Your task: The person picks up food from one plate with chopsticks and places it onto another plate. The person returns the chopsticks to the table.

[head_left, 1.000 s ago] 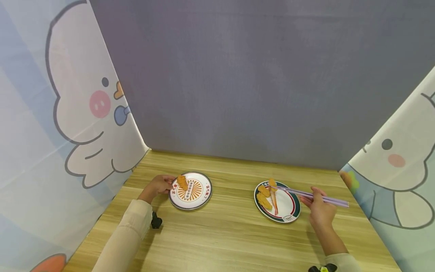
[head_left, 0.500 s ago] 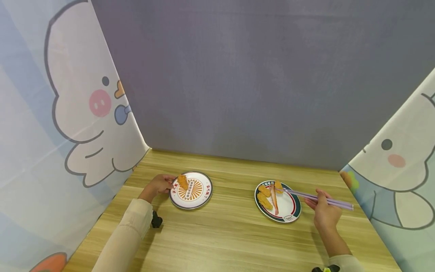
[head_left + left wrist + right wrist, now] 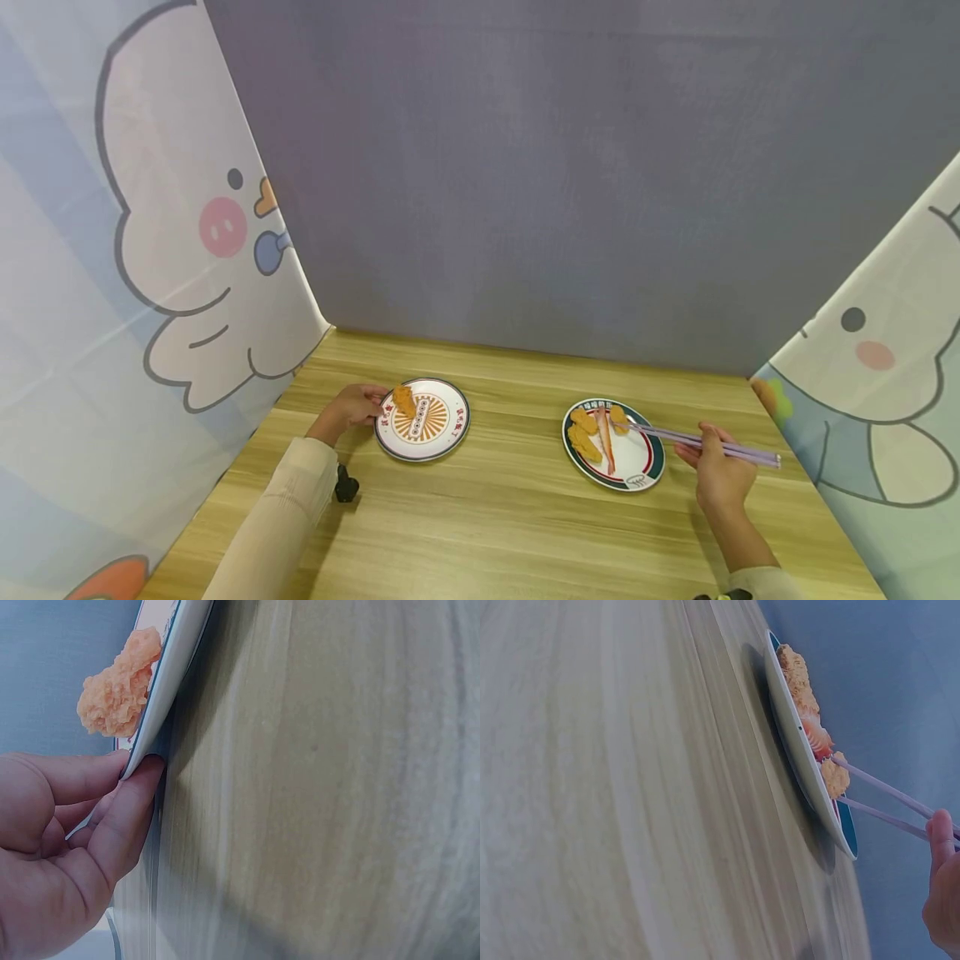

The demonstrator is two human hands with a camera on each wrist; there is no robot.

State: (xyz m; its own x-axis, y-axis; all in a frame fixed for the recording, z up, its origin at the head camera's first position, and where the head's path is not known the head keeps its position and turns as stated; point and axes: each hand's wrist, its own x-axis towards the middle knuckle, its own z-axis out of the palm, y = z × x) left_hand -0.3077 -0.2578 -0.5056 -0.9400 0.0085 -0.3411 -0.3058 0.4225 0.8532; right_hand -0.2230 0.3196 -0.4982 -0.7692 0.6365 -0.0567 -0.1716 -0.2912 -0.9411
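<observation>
My left hand [image 3: 352, 408] pinches the left rim of a white plate [image 3: 452, 406] with an orange sunburst print. On that plate lies a piece of fried chicken [image 3: 404, 402], close to my fingers. Purple chopsticks [image 3: 675, 436] are held in my right hand [image 3: 722, 477], to the right of a green-rimmed plate [image 3: 634, 454]. Their tips lie on either side of a small nugget [image 3: 835, 776], which sits at the plate's surface. Left of it are a fried shrimp [image 3: 605, 443] with an orange tail and two more breaded pieces [image 3: 583, 443].
Both plates stand on a wood-grain table [image 3: 495, 508], with a wide gap between them. A grey panel [image 3: 525, 183] rises behind the table. Cartoon-printed cloths [image 3: 210, 317] flank it on both sides.
The small nugget has moved off the shrimp to its right side, along with the chopstick tips. My right hand has shifted slightly right and nearer. My left hand and its plate stay put.
</observation>
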